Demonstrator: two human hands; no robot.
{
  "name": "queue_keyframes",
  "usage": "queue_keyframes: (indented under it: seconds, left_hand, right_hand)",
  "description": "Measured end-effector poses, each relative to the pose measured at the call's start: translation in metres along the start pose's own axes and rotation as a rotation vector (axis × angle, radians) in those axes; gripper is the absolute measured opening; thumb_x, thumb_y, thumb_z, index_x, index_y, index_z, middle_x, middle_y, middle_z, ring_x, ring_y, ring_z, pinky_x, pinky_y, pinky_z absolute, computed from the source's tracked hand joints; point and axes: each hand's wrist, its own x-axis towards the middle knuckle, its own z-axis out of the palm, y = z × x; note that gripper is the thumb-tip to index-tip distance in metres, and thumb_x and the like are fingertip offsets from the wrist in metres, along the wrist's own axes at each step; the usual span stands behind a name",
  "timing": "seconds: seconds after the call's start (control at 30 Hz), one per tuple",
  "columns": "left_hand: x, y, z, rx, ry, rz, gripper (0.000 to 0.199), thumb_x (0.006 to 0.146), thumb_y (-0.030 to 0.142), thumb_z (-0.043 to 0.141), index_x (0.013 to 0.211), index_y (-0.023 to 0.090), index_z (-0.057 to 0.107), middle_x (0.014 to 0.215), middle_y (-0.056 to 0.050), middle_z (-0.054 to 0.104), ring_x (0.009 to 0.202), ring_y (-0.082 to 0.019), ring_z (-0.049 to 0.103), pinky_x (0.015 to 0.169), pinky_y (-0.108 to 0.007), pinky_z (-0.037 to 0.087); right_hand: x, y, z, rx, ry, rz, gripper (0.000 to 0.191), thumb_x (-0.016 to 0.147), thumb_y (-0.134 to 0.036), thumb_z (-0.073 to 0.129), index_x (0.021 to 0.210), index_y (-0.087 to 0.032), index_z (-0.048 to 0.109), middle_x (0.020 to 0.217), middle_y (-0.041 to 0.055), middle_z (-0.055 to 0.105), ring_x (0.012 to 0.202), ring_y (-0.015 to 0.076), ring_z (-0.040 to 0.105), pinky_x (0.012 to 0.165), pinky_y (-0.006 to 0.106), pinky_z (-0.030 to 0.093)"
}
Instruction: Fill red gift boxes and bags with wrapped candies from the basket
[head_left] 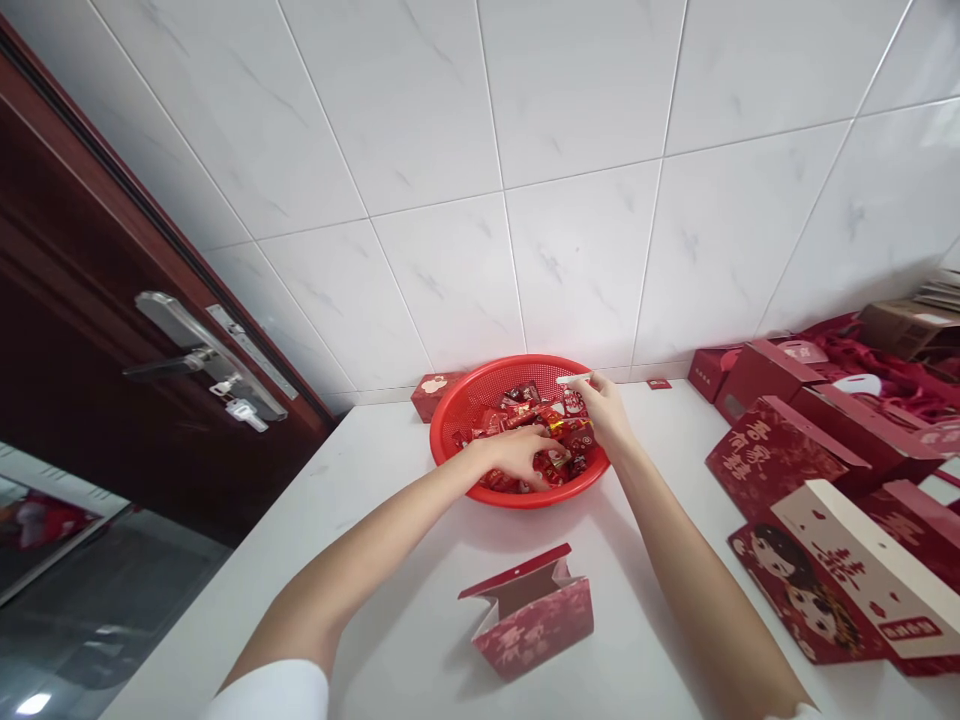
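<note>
A red plastic mesh basket [448, 450] on the white table holds many small red-wrapped candies [499, 420]. My left hand [523, 455] reaches into it over the near rim, fingers spread and touching the candies; the fingertips are partly hidden among them. At the basket's right side, my right hand [604, 408] is closed in a pinch on a thin white piece [574, 379], too small to name. A red packet with white print [574, 402] lies just below that piece. In front of the basket, a red paper gift box [534, 625] stands with its top open and flap raised.
Several red and cream printed gift boxes [817, 590] crowd the table's right side. A small red box [435, 395] sits behind the basket at left, and a little red packet [659, 384] lies near the tiled wall [577, 250]. A dark door [97, 300] with keys stands at left.
</note>
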Motion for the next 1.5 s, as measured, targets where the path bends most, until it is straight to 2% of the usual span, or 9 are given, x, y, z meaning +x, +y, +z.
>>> queue_keyframes:
  seconds: [0.17, 0.27, 0.37, 0.63, 0.87, 1.03, 1.17, 1.3, 1.5]
  left_hand:
    - [0.029, 0.004, -0.006, 0.119, 0.022, -0.058, 0.052, 0.064, 0.034, 0.080, 0.114, 0.024, 0.072, 0.109, -0.009, 0.070, 0.100, -0.032, 0.065, 0.083, -0.035, 0.049]
    - [0.039, -0.008, -0.011, 0.036, 0.118, -0.091, 0.025, 0.065, 0.020, 0.074, 0.090, 0.023, 0.075, 0.088, -0.006, 0.073, 0.088, -0.029, 0.067, 0.080, -0.033, 0.048]
    - [0.039, -0.025, -0.015, -0.034, 0.186, -0.118, 0.016, 0.068, 0.016, 0.067, 0.082, 0.021, 0.074, 0.080, -0.004, 0.072, 0.084, -0.027, 0.067, 0.079, -0.032, 0.048]
    - [0.021, -0.061, -0.017, -0.239, 0.377, -0.199, 0.038, 0.069, 0.015, 0.064, 0.105, 0.019, 0.074, 0.100, -0.005, 0.075, 0.094, -0.027, 0.068, 0.085, -0.031, 0.052]
    - [0.024, -0.051, -0.013, -0.224, 0.502, -0.175, 0.059, 0.065, 0.008, 0.067, 0.123, 0.018, 0.068, 0.120, -0.011, 0.065, 0.116, -0.031, 0.059, 0.105, -0.040, 0.045]
    - [0.028, -0.024, -0.004, -0.186, 0.293, 0.048, 0.029, 0.068, 0.013, 0.071, 0.097, 0.020, 0.075, 0.108, -0.006, 0.068, 0.101, -0.026, 0.065, 0.094, -0.034, 0.050]
    - [0.033, -0.004, 0.006, -0.021, 0.123, 0.081, 0.054, 0.059, 0.030, 0.086, 0.108, 0.018, 0.068, 0.112, -0.011, 0.068, 0.100, -0.033, 0.065, 0.086, -0.036, 0.051]
    - [0.037, 0.003, 0.011, 0.126, 0.096, 0.005, 0.063, 0.057, 0.033, 0.087, 0.113, 0.015, 0.066, 0.124, -0.018, 0.064, 0.113, -0.040, 0.060, 0.094, -0.042, 0.048]
    - [0.041, -0.008, 0.007, 0.002, 0.146, -0.078, 0.022, 0.064, 0.013, 0.072, 0.085, 0.017, 0.072, 0.103, -0.012, 0.072, 0.096, -0.033, 0.068, 0.084, -0.038, 0.051]
  right_hand:
    - [0.002, 0.002, 0.000, 0.010, -0.012, 0.002, 0.018, 0.062, -0.037, 0.064, 0.072, -0.023, 0.058, 0.062, -0.0037, 0.059, 0.058, 0.0153, 0.054, 0.058, 0.029, 0.043]
    - [0.005, 0.005, -0.001, 0.011, -0.012, 0.005, 0.020, 0.062, -0.038, 0.066, 0.072, -0.023, 0.059, 0.062, -0.0033, 0.060, 0.059, 0.0161, 0.056, 0.057, 0.029, 0.044]
    - [0.007, 0.008, 0.000, 0.007, -0.009, 0.009, 0.021, 0.064, -0.040, 0.066, 0.073, -0.023, 0.059, 0.060, -0.0033, 0.059, 0.057, 0.0159, 0.055, 0.056, 0.029, 0.044]
    - [0.004, 0.005, -0.001, -0.026, -0.026, -0.008, 0.020, 0.066, -0.040, 0.064, 0.073, -0.022, 0.059, 0.065, -0.0023, 0.058, 0.062, 0.0151, 0.054, 0.056, 0.027, 0.042]
    - [0.003, 0.005, 0.000, -0.029, -0.014, -0.012, 0.020, 0.066, -0.040, 0.064, 0.072, -0.022, 0.058, 0.064, -0.0031, 0.057, 0.060, 0.0138, 0.051, 0.056, 0.027, 0.041]
    - [0.004, 0.008, 0.000, -0.040, -0.006, -0.023, 0.025, 0.066, -0.044, 0.067, 0.072, -0.022, 0.058, 0.062, -0.0038, 0.055, 0.059, 0.0138, 0.050, 0.056, 0.028, 0.040]
    - [0.006, 0.010, -0.001, -0.048, 0.001, -0.034, 0.024, 0.066, -0.044, 0.065, 0.072, -0.022, 0.058, 0.063, -0.0034, 0.055, 0.061, 0.0143, 0.051, 0.058, 0.028, 0.041]
    - [0.006, 0.010, -0.001, -0.057, 0.000, -0.039, 0.022, 0.067, -0.043, 0.065, 0.072, -0.022, 0.058, 0.064, -0.0030, 0.056, 0.063, 0.0149, 0.052, 0.058, 0.027, 0.041]
    - [0.005, 0.009, -0.001, -0.054, -0.009, -0.034, 0.023, 0.068, -0.042, 0.067, 0.072, -0.022, 0.058, 0.063, -0.0037, 0.056, 0.062, 0.0141, 0.050, 0.057, 0.027, 0.041]
